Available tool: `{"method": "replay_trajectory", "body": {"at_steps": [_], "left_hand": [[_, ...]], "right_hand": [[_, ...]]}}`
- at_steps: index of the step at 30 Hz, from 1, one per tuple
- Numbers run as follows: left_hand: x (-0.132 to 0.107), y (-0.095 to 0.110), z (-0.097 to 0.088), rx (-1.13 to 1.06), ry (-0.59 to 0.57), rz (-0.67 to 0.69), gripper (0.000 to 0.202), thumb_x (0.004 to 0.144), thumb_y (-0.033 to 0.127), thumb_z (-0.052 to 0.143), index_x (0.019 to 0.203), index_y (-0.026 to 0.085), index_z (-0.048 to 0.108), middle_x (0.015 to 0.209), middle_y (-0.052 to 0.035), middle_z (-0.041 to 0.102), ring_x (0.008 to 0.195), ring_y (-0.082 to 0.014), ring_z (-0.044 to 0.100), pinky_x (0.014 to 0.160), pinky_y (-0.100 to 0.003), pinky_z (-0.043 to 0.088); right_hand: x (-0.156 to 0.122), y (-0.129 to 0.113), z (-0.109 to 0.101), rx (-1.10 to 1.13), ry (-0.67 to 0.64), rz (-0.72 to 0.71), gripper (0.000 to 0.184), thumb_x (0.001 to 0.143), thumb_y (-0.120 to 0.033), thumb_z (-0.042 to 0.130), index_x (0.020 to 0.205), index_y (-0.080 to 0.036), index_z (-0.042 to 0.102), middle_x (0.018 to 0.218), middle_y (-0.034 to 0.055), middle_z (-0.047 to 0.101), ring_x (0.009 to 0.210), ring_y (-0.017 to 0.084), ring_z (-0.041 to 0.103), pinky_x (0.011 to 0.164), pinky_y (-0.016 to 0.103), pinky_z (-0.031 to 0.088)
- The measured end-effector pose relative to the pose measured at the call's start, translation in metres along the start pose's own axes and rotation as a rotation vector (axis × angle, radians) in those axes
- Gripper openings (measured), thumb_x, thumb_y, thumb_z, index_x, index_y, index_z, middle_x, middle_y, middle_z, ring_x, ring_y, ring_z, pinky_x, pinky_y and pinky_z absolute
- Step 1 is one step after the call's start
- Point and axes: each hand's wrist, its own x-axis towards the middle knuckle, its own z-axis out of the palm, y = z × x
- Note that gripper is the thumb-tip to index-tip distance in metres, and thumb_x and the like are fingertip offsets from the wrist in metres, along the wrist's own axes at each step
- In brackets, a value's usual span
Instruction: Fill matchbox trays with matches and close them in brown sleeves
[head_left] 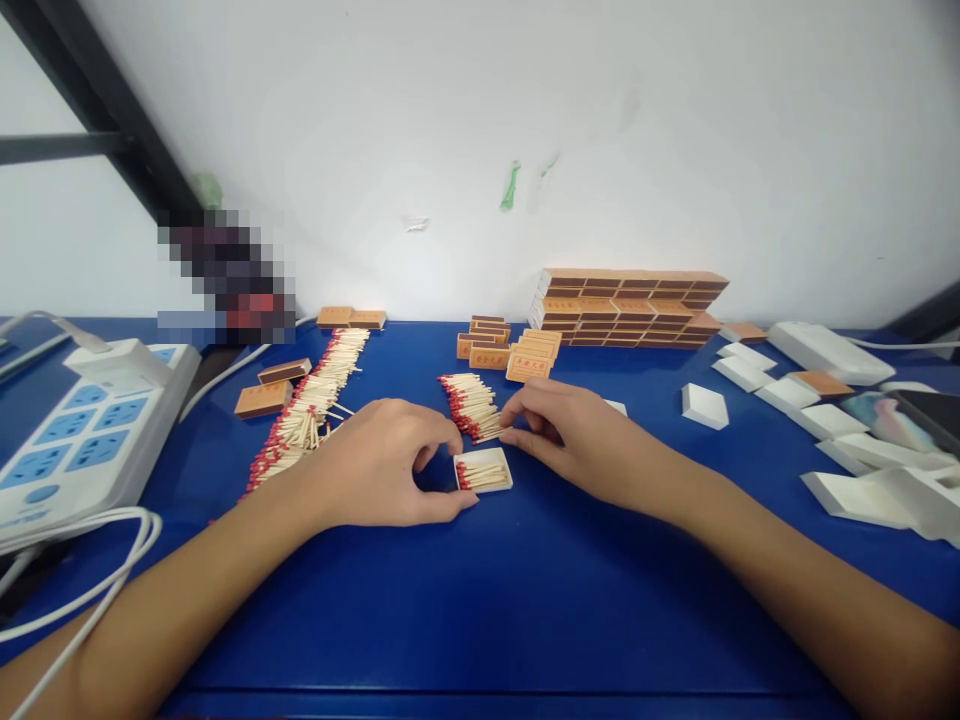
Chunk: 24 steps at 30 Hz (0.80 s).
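Observation:
A small white matchbox tray (pixel 508 474) with red-tipped matches (pixel 484 472) lies on the blue table. My left hand (pixel 390 460) holds this tray at its left end, thumb by the near corner and index finger by the far one. Just beyond the tray is a small pile of matches (pixel 471 402), heads to the left. My right hand (pixel 566 435) has thumb and index finger pinched at the pile's near right end, on match sticks there. A long heap of matches (pixel 330 385) runs beyond my left hand, partly hidden by it.
Matchbox covers (pixel 534 355) stand behind the small pile. A stack of matchboxes (pixel 630 305) rises against the wall. White trays (pixel 780 395) lie at right near a white power strip (pixel 829 352). Another power strip (pixel 97 420) with cables sits at left, near loose matchboxes (pixel 262 400).

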Motion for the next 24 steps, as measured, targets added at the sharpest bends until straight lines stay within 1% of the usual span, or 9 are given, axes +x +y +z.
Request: {"method": "replay_trajectory", "body": {"at_steps": [3,6,9,13,16,18,19,21,24], "left_hand": [[0.001,0.0,0.0,-0.003,-0.005,-0.008,0.029,0.081,0.049,0.078,0.091,0.022,0.076,0.066,0.0045,0.06,0.057,-0.0112,0.051,0.056,-0.028,0.033],[0.001,0.0,0.0,-0.007,-0.014,-0.013,0.029,0.081,0.049,0.078,0.091,0.022,0.076,0.066,0.0044,0.06,0.057,-0.0114,0.051,0.056,-0.028,0.033],[0.001,0.0,0.0,-0.006,-0.012,-0.012,0.03,0.081,0.05,0.078,0.091,0.022,0.076,0.066,0.0044,0.06,0.057,-0.0114,0.051,0.056,-0.028,0.033],[0.001,0.001,0.0,0.003,0.003,-0.004,0.029,0.081,0.048,0.078,0.092,0.021,0.077,0.067,0.0041,0.062,0.059,-0.0118,0.053,0.058,-0.028,0.034],[0.0,0.0,-0.001,0.002,0.004,-0.005,0.029,0.082,0.048,0.077,0.092,0.021,0.077,0.067,0.0038,0.061,0.059,-0.0121,0.053,0.057,-0.028,0.033],[0.0,0.0,-0.001,0.003,0.002,-0.009,0.03,0.082,0.049,0.077,0.091,0.02,0.078,0.066,0.0035,0.061,0.058,-0.0121,0.052,0.057,-0.028,0.033],[0.0,0.0,-0.001,0.004,0.003,-0.01,0.031,0.082,0.05,0.077,0.092,0.02,0.078,0.066,0.0034,0.061,0.058,-0.0121,0.052,0.057,-0.028,0.033],[0.001,0.0,0.0,0.008,0.005,-0.003,0.032,0.083,0.05,0.076,0.093,0.02,0.078,0.066,0.0033,0.061,0.058,-0.0121,0.052,0.057,-0.028,0.033],[0.001,0.0,0.0,0.017,0.007,0.009,0.032,0.083,0.05,0.076,0.093,0.02,0.077,0.067,0.003,0.062,0.058,-0.0122,0.052,0.057,-0.028,0.033]], "right_hand": [[0.002,0.008,0.002,-0.033,-0.024,0.018,0.012,0.103,-0.029,0.062,0.098,-0.021,0.068,0.087,0.0024,0.061,0.078,0.018,0.055,0.068,0.03,0.04],[0.002,0.008,0.0,-0.055,-0.054,0.029,0.013,0.105,-0.026,0.058,0.095,-0.02,0.065,0.09,0.0034,0.062,0.079,0.018,0.057,0.068,0.03,0.04],[0.001,0.003,-0.005,-0.062,-0.053,0.029,0.014,0.106,-0.026,0.056,0.095,-0.02,0.064,0.093,0.0042,0.063,0.08,0.018,0.058,0.069,0.03,0.041],[-0.003,-0.011,-0.011,-0.056,0.022,-0.034,0.012,0.106,-0.026,0.056,0.097,-0.021,0.062,0.096,0.0046,0.064,0.08,0.018,0.059,0.068,0.03,0.042],[-0.006,-0.02,-0.007,-0.071,-0.033,-0.072,0.01,0.105,-0.023,0.056,0.098,-0.021,0.063,0.099,0.0053,0.065,0.081,0.018,0.061,0.068,0.03,0.043],[-0.007,-0.022,-0.004,-0.041,-0.078,-0.097,0.013,0.107,-0.023,0.054,0.1,-0.021,0.065,0.104,0.0057,0.066,0.083,0.017,0.062,0.07,0.03,0.044],[-0.007,-0.021,-0.003,-0.018,-0.073,-0.108,0.015,0.108,-0.025,0.053,0.101,-0.021,0.066,0.104,0.0055,0.066,0.084,0.017,0.062,0.072,0.03,0.045],[-0.005,-0.015,-0.001,0.006,-0.019,-0.105,0.017,0.108,-0.029,0.053,0.103,-0.022,0.068,0.098,0.0047,0.065,0.084,0.018,0.061,0.073,0.031,0.045],[-0.001,-0.001,0.0,-0.037,0.061,-0.048,0.013,0.106,-0.028,0.058,0.105,-0.022,0.069,0.092,0.0037,0.063,0.081,0.018,0.059,0.071,0.03,0.043]]}}
